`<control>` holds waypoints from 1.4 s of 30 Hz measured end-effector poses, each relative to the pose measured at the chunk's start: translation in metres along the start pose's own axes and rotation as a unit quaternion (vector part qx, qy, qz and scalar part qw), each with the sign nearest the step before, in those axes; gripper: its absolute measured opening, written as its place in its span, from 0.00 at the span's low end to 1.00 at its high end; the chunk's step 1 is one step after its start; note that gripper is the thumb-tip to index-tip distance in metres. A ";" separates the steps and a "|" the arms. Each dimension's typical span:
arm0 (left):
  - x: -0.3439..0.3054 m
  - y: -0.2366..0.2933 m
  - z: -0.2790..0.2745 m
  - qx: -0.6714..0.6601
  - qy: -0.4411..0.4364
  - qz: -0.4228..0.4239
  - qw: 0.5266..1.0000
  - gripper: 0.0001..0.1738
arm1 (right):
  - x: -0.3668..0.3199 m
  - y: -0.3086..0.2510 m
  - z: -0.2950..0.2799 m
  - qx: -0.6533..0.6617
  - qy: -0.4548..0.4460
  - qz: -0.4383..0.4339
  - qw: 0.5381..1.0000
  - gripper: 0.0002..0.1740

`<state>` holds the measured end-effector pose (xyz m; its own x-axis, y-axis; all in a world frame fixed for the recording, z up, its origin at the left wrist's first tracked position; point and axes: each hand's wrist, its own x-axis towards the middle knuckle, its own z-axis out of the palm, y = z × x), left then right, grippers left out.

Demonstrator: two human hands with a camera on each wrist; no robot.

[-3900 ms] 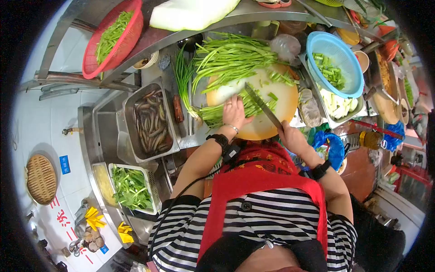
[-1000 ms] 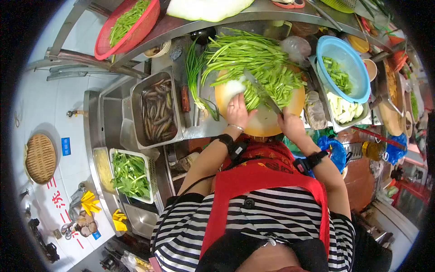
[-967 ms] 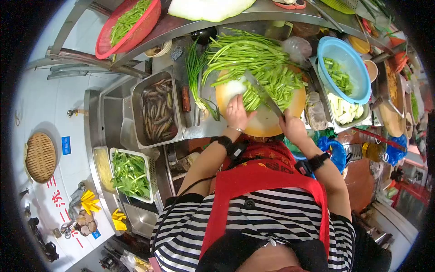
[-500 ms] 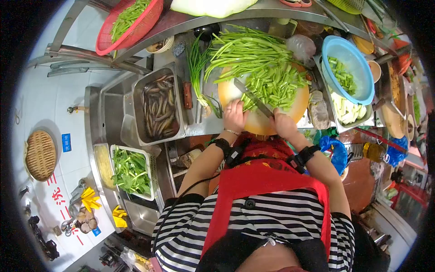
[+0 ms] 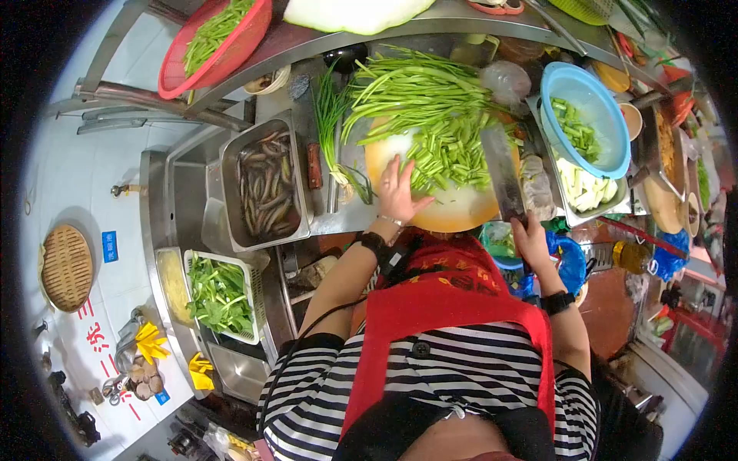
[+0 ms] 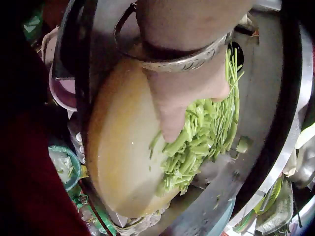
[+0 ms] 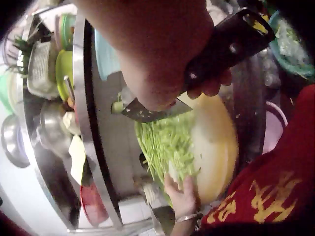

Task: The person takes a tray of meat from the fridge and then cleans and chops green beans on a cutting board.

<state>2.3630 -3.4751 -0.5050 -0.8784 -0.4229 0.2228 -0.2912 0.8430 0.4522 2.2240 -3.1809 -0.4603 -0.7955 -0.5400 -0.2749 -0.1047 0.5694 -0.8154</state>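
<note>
My left hand (image 5: 397, 194) rests at the left side of the round cutting board (image 5: 461, 215), fingers relaxed and spread beside a heap of chopped green stalks (image 5: 450, 157). In the left wrist view its thumb points down at the edge of the cut pieces. Long uncut stalks (image 5: 415, 86) lie across the back of the board. My right hand (image 5: 529, 237) grips the black handle (image 7: 229, 49) of a cleaver. The broad cleaver blade (image 5: 503, 173) is at the right side of the board, just right of the heap, pointing away from the body.
A light blue basin (image 5: 615, 146) of cut greens stands on a metal tray of pale slices (image 5: 588, 190) at the right. Spring onions (image 5: 330, 123) and a metal pan of small fish-like shapes (image 5: 265, 184) lie left. A steel shelf edge (image 5: 307, 48) runs behind the board.
The cleaver has moved from the left and middle of the cut stalks to the board's right side. The left hand's fingers have spread. Compared with the earliest frame, the chopped heap is larger.
</note>
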 end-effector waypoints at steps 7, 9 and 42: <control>0.046 0.032 0.043 0.005 -0.002 0.008 1.000 0.56 | -0.032 0.044 -0.004 0.179 -0.038 0.193 0.964 0.08; 0.051 0.046 0.047 0.016 0.005 0.006 1.000 0.54 | -0.031 0.031 0.004 0.204 -0.049 0.202 0.957 0.08; 0.239 0.279 0.052 -0.276 0.206 0.133 0.929 0.25 | 0.009 -0.094 -0.182 -0.267 0.248 -0.018 0.931 0.10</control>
<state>2.0523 -3.3231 -0.3705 -0.6391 -0.4107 0.6503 0.2548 0.6847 0.6828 2.1178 -3.1264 -0.2934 -0.9499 -0.2868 0.1245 -0.3124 0.8548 -0.4144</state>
